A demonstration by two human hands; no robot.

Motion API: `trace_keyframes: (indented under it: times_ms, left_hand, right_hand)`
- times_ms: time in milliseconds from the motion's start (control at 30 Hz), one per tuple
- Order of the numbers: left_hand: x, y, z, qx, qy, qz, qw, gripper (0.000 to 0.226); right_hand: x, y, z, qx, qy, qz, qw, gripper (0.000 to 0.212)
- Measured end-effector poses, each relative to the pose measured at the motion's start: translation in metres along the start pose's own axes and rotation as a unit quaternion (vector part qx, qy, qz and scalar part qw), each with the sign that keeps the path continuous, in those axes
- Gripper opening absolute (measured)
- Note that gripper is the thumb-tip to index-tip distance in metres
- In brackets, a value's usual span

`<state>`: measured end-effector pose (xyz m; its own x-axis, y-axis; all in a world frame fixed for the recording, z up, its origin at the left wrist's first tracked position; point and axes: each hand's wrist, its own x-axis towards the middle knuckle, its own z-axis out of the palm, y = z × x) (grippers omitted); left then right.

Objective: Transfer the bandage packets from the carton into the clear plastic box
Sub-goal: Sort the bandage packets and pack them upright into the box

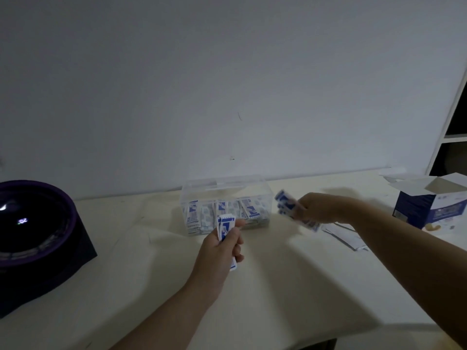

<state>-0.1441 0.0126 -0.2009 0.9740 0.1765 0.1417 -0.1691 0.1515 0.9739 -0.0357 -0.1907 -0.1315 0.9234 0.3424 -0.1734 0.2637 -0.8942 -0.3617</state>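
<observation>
Mid-transfer, my left grip (222, 246) pinched packets (225, 227) just in front of the box (202, 188); my right grip (319, 208) clutched another bunch (288, 205) right of it. Next, I judged: drop both inside.

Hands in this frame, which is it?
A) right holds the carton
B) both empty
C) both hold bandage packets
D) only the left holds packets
C: the left hand grips blue-and-white packets in front of the clear plastic box, and the right hand grips another bunch between that box and the open carton.
</observation>
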Motion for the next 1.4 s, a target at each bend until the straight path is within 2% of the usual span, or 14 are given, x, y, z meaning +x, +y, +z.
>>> trace_keyframes:
  times_ms: [33,100,133,200,300,367,467,533,633,700,800,900,1033,1400]
  left_hand:
    - [0.001,0.002,0.000,-0.050,0.004,-0.012,0.999,0.023]
    - [0.002,0.006,0.000,-0.131,0.007,-0.038,0.991,0.017]
    - [0.002,0.008,0.002,-0.156,0.006,-0.051,0.986,0.017]
    - [0.001,0.009,0.007,-0.172,-0.003,-0.071,0.983,0.032]
    - [-0.002,0.007,0.010,-0.150,-0.061,-0.099,0.982,0.057]
    - [-0.006,0.009,0.009,-0.141,-0.068,-0.118,0.981,0.046]
    - [-0.004,0.008,0.005,-0.107,0.000,-0.104,0.989,0.024]
    - [-0.001,0.008,0.003,-0.104,0.033,-0.083,0.991,0.022]
    - [-0.001,0.013,0.002,-0.111,0.045,-0.070,0.990,0.017]
    - [-0.005,0.017,0.004,-0.135,0.009,-0.093,0.986,0.015]
    - [-0.014,0.019,0.009,-0.115,-0.090,-0.142,0.979,0.016]
    - [-0.019,0.019,0.011,-0.048,-0.162,-0.139,0.976,0.025]
    - [-0.019,0.020,0.007,-0.054,-0.169,-0.150,0.973,0.021]
    - [-0.021,0.025,0.009,0.033,-0.168,-0.121,0.978,0.014]
  right_hand:
    - [-0.008,-0.006,0.002,0.183,-0.007,-0.015,0.983,0.016]
    - [-0.026,-0.023,0.015,0.501,-0.062,-0.049,0.862,0.015]
    - [-0.034,-0.031,0.025,0.584,-0.084,-0.065,0.805,0.014]
    - [-0.041,-0.045,0.050,0.626,-0.114,-0.093,0.765,0.012]
    - [-0.042,-0.061,0.083,0.603,-0.069,-0.105,0.788,0.012]
    - [-0.041,-0.069,0.094,0.573,0.002,-0.103,0.813,0.012]
    - [-0.044,-0.077,0.099,0.344,0.129,-0.154,0.917,0.021]
    - [-0.049,-0.077,0.095,0.172,0.195,-0.212,0.942,0.046]
    - [-0.054,-0.067,0.092,0.037,0.189,-0.279,0.941,0.110]
    - [-0.056,-0.062,0.090,-0.031,0.171,-0.301,0.938,0.123]
    - [-0.055,-0.061,0.086,-0.063,0.175,-0.326,0.927,0.122]
    - [-0.052,-0.062,0.087,-0.053,0.178,-0.343,0.921,0.111]
    - [-0.057,-0.059,0.094,-0.021,0.207,-0.369,0.906,0.089]
    - [-0.062,-0.058,0.069,0.023,0.166,-0.382,0.909,0.082]
